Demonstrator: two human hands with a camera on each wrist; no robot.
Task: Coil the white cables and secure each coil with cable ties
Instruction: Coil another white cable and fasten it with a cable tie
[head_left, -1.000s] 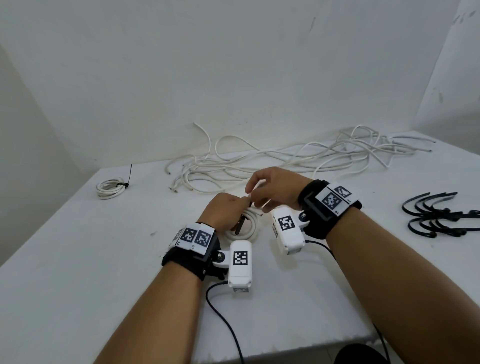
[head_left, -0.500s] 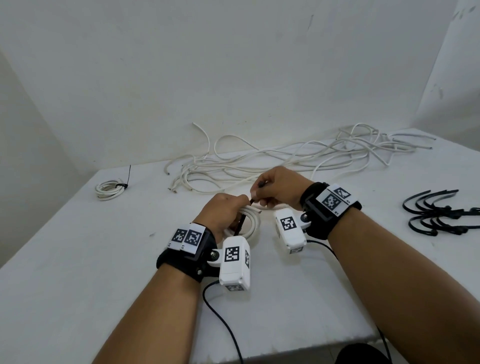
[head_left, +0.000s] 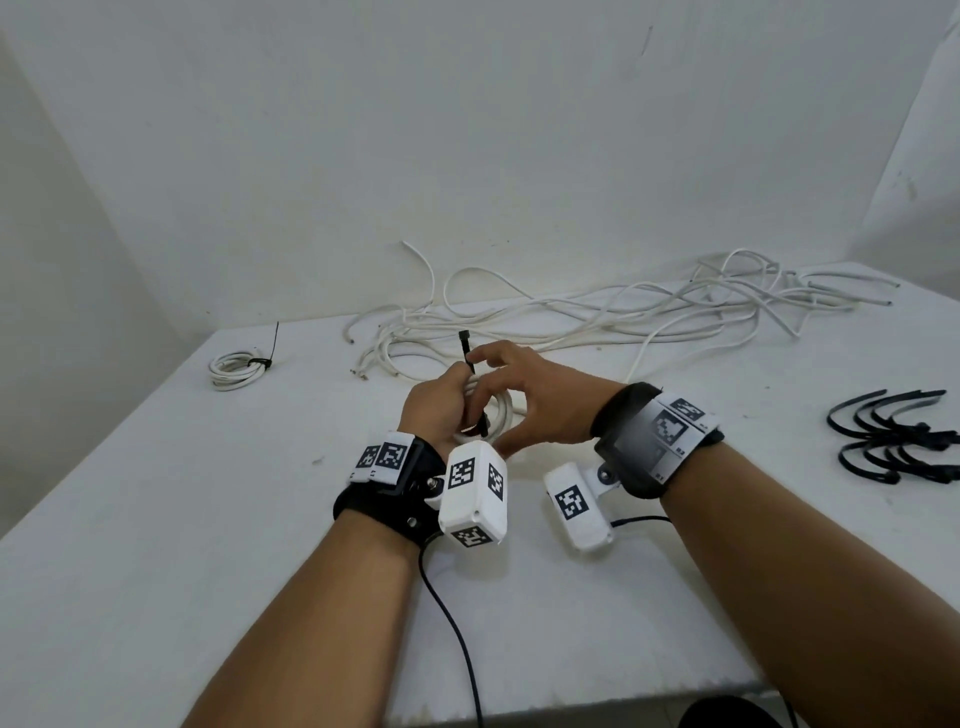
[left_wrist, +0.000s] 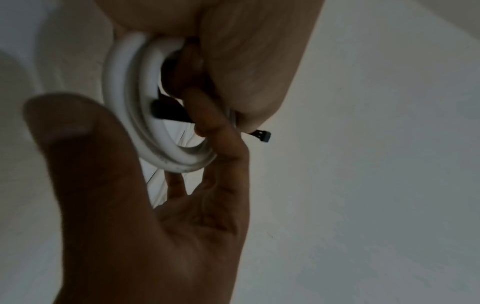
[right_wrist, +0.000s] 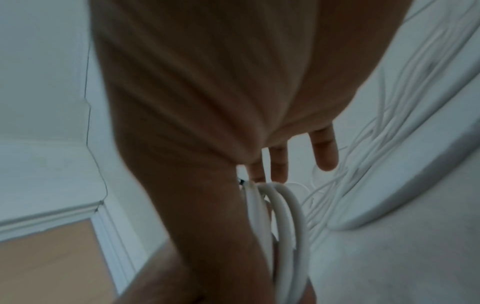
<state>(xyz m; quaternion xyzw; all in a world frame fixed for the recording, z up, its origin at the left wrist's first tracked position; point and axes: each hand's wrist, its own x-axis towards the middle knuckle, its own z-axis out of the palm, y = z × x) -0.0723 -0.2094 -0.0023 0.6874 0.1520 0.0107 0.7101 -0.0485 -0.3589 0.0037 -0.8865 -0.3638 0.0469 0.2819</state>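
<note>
My left hand (head_left: 435, 410) grips a small white cable coil (head_left: 500, 415) and holds it just above the white table (head_left: 156, 519). A black cable tie (head_left: 467, 358) crosses the coil, with its head pointing up. My right hand (head_left: 524, 400) pinches the tie near the coil with thumb and forefinger. In the left wrist view the coil (left_wrist: 155, 133) sits between my left thumb and fingers, and the tie (left_wrist: 168, 111) passes through its middle. In the right wrist view the coil (right_wrist: 285, 216) hangs below my palm and the other fingers (right_wrist: 324, 148) are stretched out.
Loose white cables (head_left: 597, 322) lie tangled along the back of the table. A finished coil with a black tie (head_left: 236, 369) lies at the far left. Several spare black cable ties (head_left: 898, 441) lie at the right. The table's front edge (head_left: 571, 701) is close to my body.
Both hands have lifted the coil slightly and turned it. The tie's head, earlier low between the hands, now sticks up above them. The right hand has moved left over the coil.
</note>
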